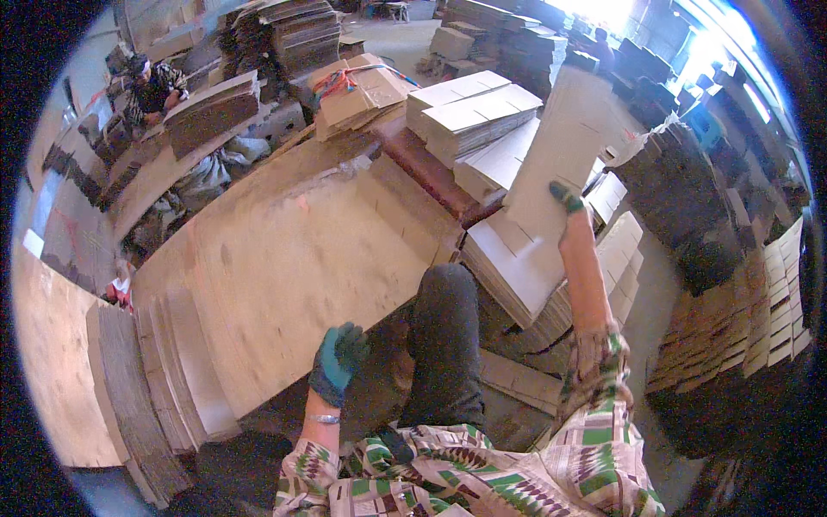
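Observation:
My right hand (pixel 566 198), in a dark green glove, grips the right edge of a long pale cardboard sheet (pixel 558 142). The sheet is raised at a tilt above a stack of slotted cardboard sheets (pixel 523 269). My left hand (pixel 340 360), in a teal and dark green glove, is by the near edge of a plywood board (pixel 301 258). Its fingers are loosely apart, with nothing seen in them.
More slotted cardboard stacks (pixel 472 110) stand beyond the board. A cardboard bundle tied with coloured cord (pixel 362 90) lies at the far end. Cardboard sheets stand at the left (pixel 138 396). Another person (pixel 153 90) sits at far left. Dark stacked sheets (pixel 689 207) rise on the right.

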A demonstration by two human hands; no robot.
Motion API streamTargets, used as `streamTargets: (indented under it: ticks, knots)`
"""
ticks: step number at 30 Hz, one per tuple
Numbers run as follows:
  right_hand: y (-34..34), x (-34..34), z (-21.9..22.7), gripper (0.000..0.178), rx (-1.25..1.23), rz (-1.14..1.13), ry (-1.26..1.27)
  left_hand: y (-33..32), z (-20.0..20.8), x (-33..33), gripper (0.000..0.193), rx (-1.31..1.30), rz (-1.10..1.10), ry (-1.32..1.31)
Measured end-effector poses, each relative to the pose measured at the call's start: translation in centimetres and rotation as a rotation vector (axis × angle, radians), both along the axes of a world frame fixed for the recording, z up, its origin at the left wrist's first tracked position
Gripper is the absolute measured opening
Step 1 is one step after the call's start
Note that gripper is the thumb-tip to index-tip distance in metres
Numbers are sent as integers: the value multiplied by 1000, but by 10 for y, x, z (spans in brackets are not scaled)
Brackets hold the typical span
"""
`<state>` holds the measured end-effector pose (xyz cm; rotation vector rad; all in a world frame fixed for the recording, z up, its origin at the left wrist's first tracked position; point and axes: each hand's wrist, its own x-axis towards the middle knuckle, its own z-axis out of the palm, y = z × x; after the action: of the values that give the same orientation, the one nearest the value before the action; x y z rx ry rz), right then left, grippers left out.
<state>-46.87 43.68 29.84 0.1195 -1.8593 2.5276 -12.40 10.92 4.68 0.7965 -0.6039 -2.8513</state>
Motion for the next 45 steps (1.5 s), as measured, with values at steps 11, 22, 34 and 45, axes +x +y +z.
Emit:
streamTargets:
  ticks: [11,22,34,45]
  knots:
    - [-162,190,-100,44,4,1101,-430,-9,93,-28,76,-106,114,316]
    - [-259,166,-273,51,799,1203,-176,-72,4,21,58,-727,126,-307]
    - [-286,263,-208,92,1335,864,619,-76,-32,8,62,-863,96,-203]
    - [-249,118,-163,89,1473,457,394,-44,4,-35,62,-636,-108,-234]
